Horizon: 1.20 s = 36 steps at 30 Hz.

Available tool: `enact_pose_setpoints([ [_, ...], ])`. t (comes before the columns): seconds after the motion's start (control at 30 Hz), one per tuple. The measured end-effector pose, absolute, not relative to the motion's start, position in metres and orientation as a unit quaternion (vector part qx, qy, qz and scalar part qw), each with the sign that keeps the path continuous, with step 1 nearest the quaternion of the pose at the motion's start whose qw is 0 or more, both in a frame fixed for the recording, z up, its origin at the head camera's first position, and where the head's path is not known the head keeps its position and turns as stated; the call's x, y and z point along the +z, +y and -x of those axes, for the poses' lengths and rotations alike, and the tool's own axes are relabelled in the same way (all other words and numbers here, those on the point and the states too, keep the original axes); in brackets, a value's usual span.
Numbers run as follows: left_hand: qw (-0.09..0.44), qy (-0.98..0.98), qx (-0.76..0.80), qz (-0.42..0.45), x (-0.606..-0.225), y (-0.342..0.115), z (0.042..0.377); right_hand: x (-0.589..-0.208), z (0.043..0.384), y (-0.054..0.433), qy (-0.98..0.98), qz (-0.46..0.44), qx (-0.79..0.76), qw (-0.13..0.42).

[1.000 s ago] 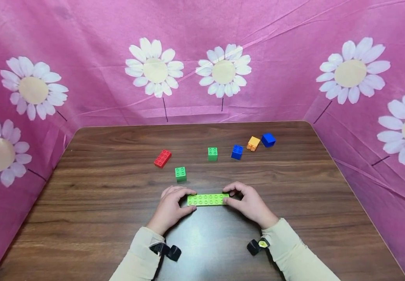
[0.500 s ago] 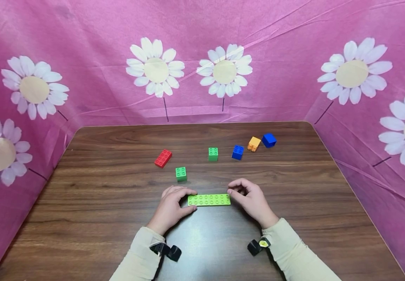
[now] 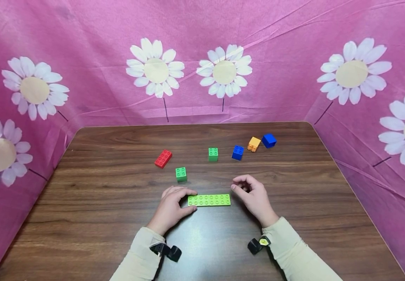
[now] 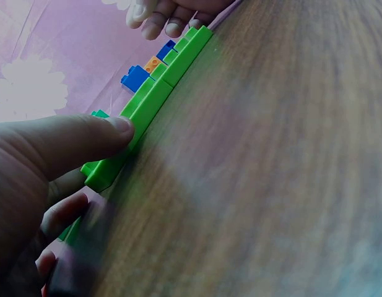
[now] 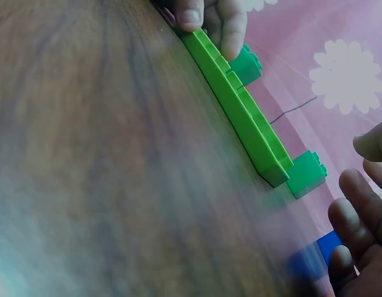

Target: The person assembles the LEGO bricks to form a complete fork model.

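Observation:
Two lime green toy building bricks lie end to end in a row on the table, a thin seam between them. My left hand holds the left end of the row, thumb on the near side and index finger on the far side. In the left wrist view the thumb presses on the brick's side. Just off the right end, apart from it, my right hand hovers with loosely bent fingers and nothing between them. The right wrist view shows a gap between its fingers and the row.
Beyond the hands on the wooden table lie a red brick, a near green brick, a farther green brick, a blue brick, an orange brick and another blue brick. Pink flowered cloth surrounds the table.
My right hand has let go of the row's right end and moved a little right and away from me. The left hand and the bricks stay where they were.

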<state>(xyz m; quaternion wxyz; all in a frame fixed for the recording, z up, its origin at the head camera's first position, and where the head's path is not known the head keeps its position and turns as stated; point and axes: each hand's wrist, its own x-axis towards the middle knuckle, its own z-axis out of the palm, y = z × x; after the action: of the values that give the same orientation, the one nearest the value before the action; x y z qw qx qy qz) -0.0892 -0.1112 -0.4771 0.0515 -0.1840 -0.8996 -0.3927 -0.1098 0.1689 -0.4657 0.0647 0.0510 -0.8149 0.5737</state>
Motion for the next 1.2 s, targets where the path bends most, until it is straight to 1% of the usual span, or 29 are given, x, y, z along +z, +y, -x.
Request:
enact_pose_setpoints([
  [0.13,0.063,-0.898,-0.393,0.187,-0.478,-0.111,0.089,-0.468,0.113,0.171,-0.811,-0.046,0.578,0.083],
  [0.27,0.064,-0.897,-0.395,0.187,-0.478,-0.111,0.089,-0.469,0.115,0.172,-0.808,-0.04,0.58,0.098],
  [0.5,0.068,-0.898,-0.392,0.188,-0.478,-0.111,0.089,-0.471,0.121,0.175,-0.802,-0.016,0.588,0.103],
  [0.57,0.065,-0.898,-0.392,0.187,-0.478,-0.111,0.089,-0.468,0.122,0.174,-0.801,-0.008,0.589,0.104],
  [0.8,0.056,-0.899,-0.393,0.185,-0.477,-0.111,0.088,-0.438,0.114,0.168,-0.799,-0.001,0.59,0.119],
  [1.0,0.05,-0.901,-0.391,0.181,-0.476,-0.111,0.089,-0.432,0.118,0.168,-0.796,0.016,0.592,0.123],
  [1.2,0.042,-0.901,-0.392,0.179,-0.476,-0.111,0.09,-0.433,0.125,0.171,-0.795,0.016,0.59,0.142],
])
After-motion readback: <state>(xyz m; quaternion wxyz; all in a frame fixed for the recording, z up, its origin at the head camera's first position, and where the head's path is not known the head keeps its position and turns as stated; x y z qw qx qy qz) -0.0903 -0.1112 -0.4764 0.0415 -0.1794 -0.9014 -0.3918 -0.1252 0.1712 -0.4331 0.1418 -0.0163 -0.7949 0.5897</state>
